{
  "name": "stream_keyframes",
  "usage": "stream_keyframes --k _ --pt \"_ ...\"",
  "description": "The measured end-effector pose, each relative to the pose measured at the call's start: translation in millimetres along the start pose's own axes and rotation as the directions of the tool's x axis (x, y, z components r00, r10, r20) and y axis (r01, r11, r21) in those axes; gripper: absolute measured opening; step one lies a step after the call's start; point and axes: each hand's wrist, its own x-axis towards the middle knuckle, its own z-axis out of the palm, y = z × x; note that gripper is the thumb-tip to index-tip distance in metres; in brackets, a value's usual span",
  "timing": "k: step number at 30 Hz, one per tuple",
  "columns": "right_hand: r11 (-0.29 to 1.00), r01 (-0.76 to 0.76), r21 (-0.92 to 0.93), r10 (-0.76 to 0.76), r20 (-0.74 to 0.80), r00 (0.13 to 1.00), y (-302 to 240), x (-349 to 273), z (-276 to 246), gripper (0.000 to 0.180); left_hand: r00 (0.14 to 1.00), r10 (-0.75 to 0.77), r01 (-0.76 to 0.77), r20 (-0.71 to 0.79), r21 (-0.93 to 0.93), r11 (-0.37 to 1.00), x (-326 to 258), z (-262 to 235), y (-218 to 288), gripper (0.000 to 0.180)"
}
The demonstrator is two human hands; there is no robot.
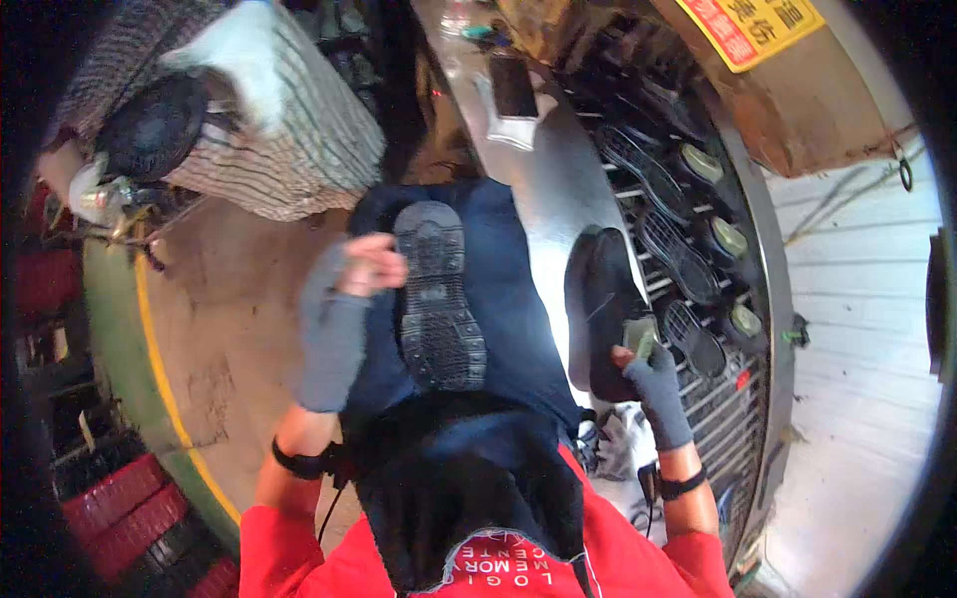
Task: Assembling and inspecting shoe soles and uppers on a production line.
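A black outsole, tread side up, lies along my dark-trousered lap. At its left edge is my left hand, in a grey fingerless glove, with the fingers curled in and the fingertips on the sole's rim. To the right, my right hand, gloved alike, grips a black shoe upper at its heel end. A pale green shoe last shows in the opening of that upper, against my fingers. The upper's toe points away from me, by the metal table's edge.
A long metal table runs away on the right. Beside it a slatted rack carries several black soles and uppers on green lasts. A striped sack stands at far left. Red and black stacks line the left side.
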Motion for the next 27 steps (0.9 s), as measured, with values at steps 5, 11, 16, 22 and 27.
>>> stream_keyframes --k 5,11,16,22,27 --pt "0.939 0.037 0.341 -0.106 0.186 0.977 -79 -10 71 0.051 0.818 -0.266 0.484 0.510 -0.361 0.797 -22 54 -2 0.070" --pt "0.596 0.801 0.057 -0.780 0.280 0.560 -149 10 147 0.058 0.971 -0.126 0.203 0.201 -0.431 0.879 -22 60 21 0.090" --pt "0.562 0.789 0.248 -0.811 0.352 0.467 -156 14 166 0.048 0.908 -0.245 0.391 0.340 -0.474 0.789 -3 -6 56 0.101" --pt "0.866 0.458 0.200 -0.477 0.053 0.878 -131 63 155 0.020 0.902 -0.105 0.406 0.419 -0.738 0.539 21 -27 37 0.096" --pt "0.854 0.509 0.112 -0.521 0.192 0.832 -119 109 160 0.024 0.847 0.009 0.507 0.532 -0.812 0.290 51 -44 55 0.095"
